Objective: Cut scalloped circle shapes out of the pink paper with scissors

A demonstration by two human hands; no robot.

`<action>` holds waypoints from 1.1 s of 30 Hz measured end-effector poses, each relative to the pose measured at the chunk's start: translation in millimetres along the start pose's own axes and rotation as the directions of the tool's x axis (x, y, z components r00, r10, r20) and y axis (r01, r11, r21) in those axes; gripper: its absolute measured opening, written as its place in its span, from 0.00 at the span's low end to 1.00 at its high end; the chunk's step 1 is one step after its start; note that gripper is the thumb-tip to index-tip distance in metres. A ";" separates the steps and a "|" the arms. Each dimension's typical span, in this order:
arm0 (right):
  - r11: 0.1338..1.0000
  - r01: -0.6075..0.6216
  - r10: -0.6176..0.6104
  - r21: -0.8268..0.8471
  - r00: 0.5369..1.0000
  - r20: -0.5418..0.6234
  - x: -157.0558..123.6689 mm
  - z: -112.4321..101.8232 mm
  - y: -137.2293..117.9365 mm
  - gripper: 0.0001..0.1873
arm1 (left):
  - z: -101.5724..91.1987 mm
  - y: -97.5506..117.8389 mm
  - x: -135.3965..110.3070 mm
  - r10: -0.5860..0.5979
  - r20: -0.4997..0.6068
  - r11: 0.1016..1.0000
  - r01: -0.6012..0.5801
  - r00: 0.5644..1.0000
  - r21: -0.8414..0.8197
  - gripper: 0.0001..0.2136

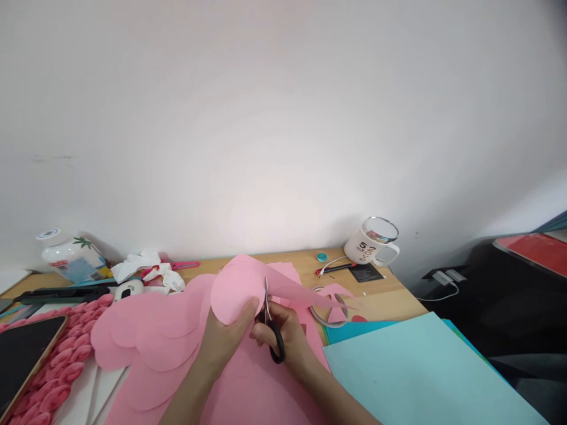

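Note:
A piece of pink paper (pixel 236 290) with a rounded edge is pinched in my left hand (pixel 228 340), thumb on top. My right hand (pixel 286 333) grips a pair of scissors (pixel 276 340) by their black handles. The silver blades point up and away from me at the right edge of the rounded part. From there a pointed flap of the same paper stretches out to the right. Under both hands lie large pink sheets (pixel 266 386). Several round-edged pink cutouts (pixel 170 354) overlap to the left.
Light blue paper sheets (pixel 425 366) lie at the right. Behind them are a tape roll (pixel 328 323) with pink scraps, a black card (pixel 365 272) and a white mug (pixel 371 243). A phone (pixel 29 360), pink braided material (pixel 66 354) and a white bottle (pixel 73 257) occupy the left. A wall (pixel 266 130) rises behind.

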State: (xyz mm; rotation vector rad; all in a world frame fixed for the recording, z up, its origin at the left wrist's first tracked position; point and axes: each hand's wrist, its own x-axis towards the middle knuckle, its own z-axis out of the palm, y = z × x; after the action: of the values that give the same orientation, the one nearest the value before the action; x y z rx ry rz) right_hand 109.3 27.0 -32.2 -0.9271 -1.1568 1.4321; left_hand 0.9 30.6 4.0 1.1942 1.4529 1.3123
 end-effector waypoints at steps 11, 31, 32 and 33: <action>1.000 0.004 -0.005 -0.006 1.000 -0.014 0.0 -0.3 2.7 0.06 | -1.7 1.8 0.3 0.025 0.010 0.999 -0.025 1.000 0.028 0.14; 0.999 -0.042 0.042 0.007 0.999 -0.001 -0.9 -1.7 3.3 0.04 | -12.0 -2.0 6.6 -0.026 0.114 0.997 0.018 0.993 0.070 0.12; 0.999 -0.043 0.043 0.006 0.999 -0.002 -0.8 -1.9 4.2 0.04 | -12.0 -2.3 6.4 -0.024 0.110 0.998 0.017 0.994 0.062 0.12; 0.999 -0.041 0.041 0.002 0.999 -0.004 -0.7 -2.2 4.9 0.03 | -12.0 -2.5 6.4 -0.021 0.110 0.998 0.014 0.994 0.057 0.12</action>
State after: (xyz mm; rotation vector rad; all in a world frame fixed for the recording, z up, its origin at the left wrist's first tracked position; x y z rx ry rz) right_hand 110.4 26.7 -37.5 -0.9572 -1.1386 1.4635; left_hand -12.4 34.3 3.1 1.2678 1.4249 1.1814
